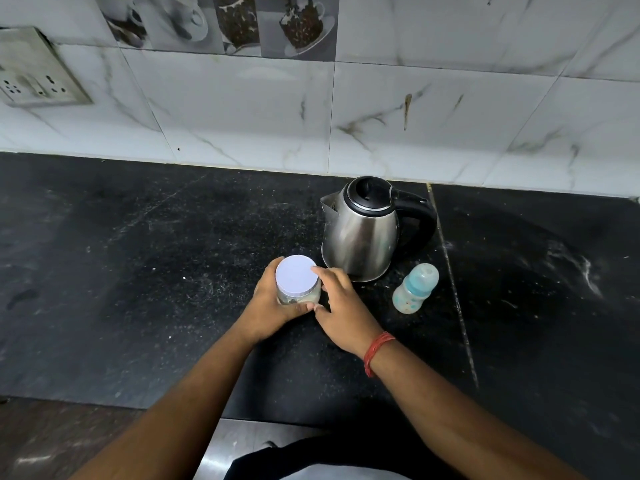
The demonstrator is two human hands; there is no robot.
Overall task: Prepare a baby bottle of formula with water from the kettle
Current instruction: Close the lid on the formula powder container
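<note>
I see my left hand (273, 303) wrapped around a small clear jar (298, 295), fingers and thumb curled about its body near the front middle of the black counter (138, 271). That grip is firm on the jar. The jar carries a flat white lid (296, 274), seated on top, and some pale contents show through the glass low down, though I cannot tell exactly what they are.

My right hand (341, 306) sits on the jar's right side. Its fingertips (317, 270) touch the rim of the lid, and the thumb reaches in low toward the left hand's fingertips. The fingers are bent loosely against the lid's edge; I cannot tell whether they truly pinch it or only rest there. A red thread band (376, 351) circles the right wrist.

Just behind and to the right of the jar stands a steel kettle (360, 233), upright, black lid closed, spout pointing left, black handle toward the right. Near the kettle's right front stands the baby bottle (415, 288), with a blue collar and a clear cap over it, apart from both hands.

Behind the counter rises a white marble-patterned tile wall (415, 116), with a socket plate (31, 67) at upper left.
</note>
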